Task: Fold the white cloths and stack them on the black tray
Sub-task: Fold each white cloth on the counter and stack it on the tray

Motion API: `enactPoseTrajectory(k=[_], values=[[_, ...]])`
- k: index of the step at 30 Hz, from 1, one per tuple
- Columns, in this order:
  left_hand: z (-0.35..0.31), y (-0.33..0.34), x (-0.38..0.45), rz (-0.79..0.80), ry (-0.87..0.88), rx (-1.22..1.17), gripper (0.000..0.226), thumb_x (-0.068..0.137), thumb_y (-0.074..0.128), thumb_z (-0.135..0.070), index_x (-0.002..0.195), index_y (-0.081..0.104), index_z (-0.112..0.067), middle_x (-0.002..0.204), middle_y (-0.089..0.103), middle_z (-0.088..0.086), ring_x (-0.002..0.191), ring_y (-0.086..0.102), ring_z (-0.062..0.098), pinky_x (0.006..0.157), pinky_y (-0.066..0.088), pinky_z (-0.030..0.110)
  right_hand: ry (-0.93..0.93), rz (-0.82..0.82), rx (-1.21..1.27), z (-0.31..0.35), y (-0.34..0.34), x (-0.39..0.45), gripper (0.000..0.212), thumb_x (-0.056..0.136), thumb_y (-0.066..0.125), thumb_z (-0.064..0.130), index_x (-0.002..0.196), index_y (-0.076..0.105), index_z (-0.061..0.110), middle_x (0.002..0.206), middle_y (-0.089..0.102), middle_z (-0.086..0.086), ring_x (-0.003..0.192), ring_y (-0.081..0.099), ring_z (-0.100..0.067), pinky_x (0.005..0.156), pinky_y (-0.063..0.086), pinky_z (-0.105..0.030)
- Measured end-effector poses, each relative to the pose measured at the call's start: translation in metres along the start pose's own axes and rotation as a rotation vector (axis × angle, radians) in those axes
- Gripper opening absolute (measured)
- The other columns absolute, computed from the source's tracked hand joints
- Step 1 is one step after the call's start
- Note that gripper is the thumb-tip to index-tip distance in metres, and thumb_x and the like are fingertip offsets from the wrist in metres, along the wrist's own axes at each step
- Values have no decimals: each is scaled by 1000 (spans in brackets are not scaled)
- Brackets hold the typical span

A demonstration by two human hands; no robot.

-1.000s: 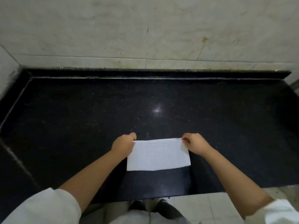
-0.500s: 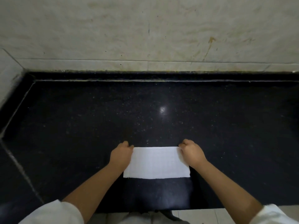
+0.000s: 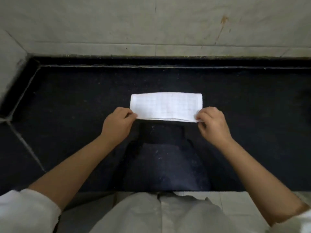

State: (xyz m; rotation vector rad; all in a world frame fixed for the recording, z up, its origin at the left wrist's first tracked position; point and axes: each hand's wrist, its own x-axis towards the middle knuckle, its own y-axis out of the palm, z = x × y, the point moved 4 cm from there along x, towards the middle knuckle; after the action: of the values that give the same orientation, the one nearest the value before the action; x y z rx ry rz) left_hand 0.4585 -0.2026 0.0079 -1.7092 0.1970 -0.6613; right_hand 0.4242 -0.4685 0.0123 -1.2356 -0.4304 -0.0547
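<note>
A white cloth [image 3: 165, 106] lies folded into a long narrow strip on the black stone counter [image 3: 67, 115], with several layers showing along its near edge. My left hand [image 3: 117, 124] pinches the strip's near left corner. My right hand [image 3: 212, 122] pinches the near right corner between thumb and fingers. No black tray is in view.
A pale tiled wall [image 3: 151, 27] rises behind the counter, with a raised dark ledge along its foot. A side wall [image 3: 10, 61] closes the left end. The counter's front edge runs just above my lap, with light floor tiles below.
The cloth has been folded over again into a narrower strip. My hands went from its far corners to its near corners, and the view tilted down.
</note>
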Motion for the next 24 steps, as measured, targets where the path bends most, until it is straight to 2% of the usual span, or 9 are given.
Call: enactPoseTrajectory(k=[2,4,7,10,12,14,16,18,24], values=[[-7,21,-19,207,-64,-55,27,82,48,-15,72,71,-4,65,65,3,56,60,18,48,45,19,-6,115,-47,-1,24,-26,21,64,44,6,66,65,4,73,68,-12,65,65,-32,62,52,-34],[-18,54,-48,386,-6,-77,22,78,53,-17,67,69,-8,62,64,0,53,58,15,48,44,19,22,295,-120,-4,50,-57,8,57,65,1,63,67,5,74,70,-13,65,68,-34,58,54,-38],[-31,83,-88,503,37,28,17,62,77,-26,71,73,-12,71,70,4,62,67,21,52,52,24,126,535,-133,-8,77,-95,36,44,90,18,72,71,8,89,72,-18,81,70,-39,65,54,-53],[-30,82,-94,464,3,6,31,75,50,-32,80,72,-10,80,70,6,77,63,21,60,55,29,245,468,-110,-3,73,-101,26,64,71,27,80,72,6,95,71,-18,91,67,-42,71,53,-56],[-28,79,-78,422,-58,-18,40,78,41,-30,85,72,-7,86,71,10,81,67,26,63,58,33,457,361,-73,0,66,-95,27,78,64,23,92,69,1,101,67,-20,96,63,-42,78,50,-50],[-28,76,-55,410,-156,-34,44,83,39,-29,102,69,-1,106,69,19,99,67,33,76,59,42,685,416,-117,0,68,-88,35,89,55,28,112,59,2,118,58,-18,111,50,-37,90,41,-45],[-28,85,-41,502,-250,-33,50,96,35,-29,136,42,0,146,38,18,138,34,29,111,35,42,786,510,-167,1,74,-84,41,91,48,34,119,52,4,125,52,-15,118,44,-32,96,36,-41],[-27,100,-44,653,-288,-26,59,100,24,-35,149,8,-6,159,2,9,147,-2,21,120,3,36,843,549,-167,1,81,-81,38,93,44,33,116,53,4,125,53,-14,119,44,-31,97,34,-40],[-23,119,-54,687,-267,14,99,60,-23,-52,148,-8,-10,158,-11,6,147,-11,19,118,-7,35,928,496,-88,7,83,-76,23,93,45,22,96,58,3,108,60,-14,106,52,-29,91,39,-38]])
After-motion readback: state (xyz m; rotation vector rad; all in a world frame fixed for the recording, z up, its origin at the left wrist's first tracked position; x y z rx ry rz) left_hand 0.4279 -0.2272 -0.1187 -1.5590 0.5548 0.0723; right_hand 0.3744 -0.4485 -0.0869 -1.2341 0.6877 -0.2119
